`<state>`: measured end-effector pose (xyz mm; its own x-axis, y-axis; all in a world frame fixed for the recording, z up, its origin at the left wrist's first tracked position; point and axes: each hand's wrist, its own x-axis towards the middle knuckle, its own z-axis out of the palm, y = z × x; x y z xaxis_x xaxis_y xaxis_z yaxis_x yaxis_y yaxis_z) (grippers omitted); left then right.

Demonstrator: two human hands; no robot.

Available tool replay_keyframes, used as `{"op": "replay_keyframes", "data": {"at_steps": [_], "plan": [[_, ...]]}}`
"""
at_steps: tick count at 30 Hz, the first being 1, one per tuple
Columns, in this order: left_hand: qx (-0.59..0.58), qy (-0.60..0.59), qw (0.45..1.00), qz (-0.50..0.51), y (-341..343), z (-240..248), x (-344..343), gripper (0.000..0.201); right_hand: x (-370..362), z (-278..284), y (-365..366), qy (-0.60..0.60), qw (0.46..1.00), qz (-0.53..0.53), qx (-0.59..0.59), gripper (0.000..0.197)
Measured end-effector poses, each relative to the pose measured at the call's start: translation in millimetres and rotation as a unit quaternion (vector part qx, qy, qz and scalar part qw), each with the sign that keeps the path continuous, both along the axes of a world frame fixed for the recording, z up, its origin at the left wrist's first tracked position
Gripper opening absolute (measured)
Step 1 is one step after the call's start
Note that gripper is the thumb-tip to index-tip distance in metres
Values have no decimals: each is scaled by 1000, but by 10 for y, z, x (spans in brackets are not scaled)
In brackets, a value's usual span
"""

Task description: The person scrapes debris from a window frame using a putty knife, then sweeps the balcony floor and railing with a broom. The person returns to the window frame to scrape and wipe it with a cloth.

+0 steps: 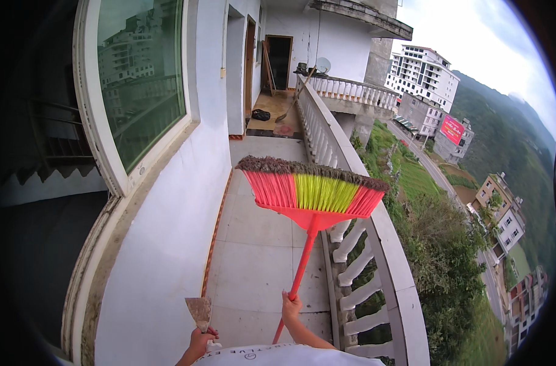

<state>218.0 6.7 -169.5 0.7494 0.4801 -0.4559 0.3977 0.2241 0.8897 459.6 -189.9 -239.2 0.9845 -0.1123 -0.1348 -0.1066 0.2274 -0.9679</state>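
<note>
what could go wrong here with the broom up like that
The broom is held head-up by the right hand alone, so it might tip and knock the railing. Its bristle tips look dark and dirty, so grit could drop. The scraper in the left hand has its blade up and might nick something if swung carelessly.

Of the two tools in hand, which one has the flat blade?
The scraper in the left hand. It ends in a flat, flared blade, while the broom in the right hand ends in red and yellow-green bristles.
</note>
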Motion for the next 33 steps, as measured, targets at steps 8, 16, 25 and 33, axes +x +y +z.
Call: {"op": "replay_keyframes", "data": {"at_steps": [8,16,25,33], "plan": [[-157,-262,944,-127,-218,1243,1565,28,-139,515,439,2,999,39,-4,17],[-53,-311,914,-256,-575,1728,2594,31,-55,1154,665,-134,983,113,-47,13],[40,-297,914,-274,-679,1682,3004,29,271,1849,-29,-18,967,231,102,34],[-46,-245,931,-266,-1230,1756,3136,30,537,2117,-397,-152,968,181,-88,55]]}}
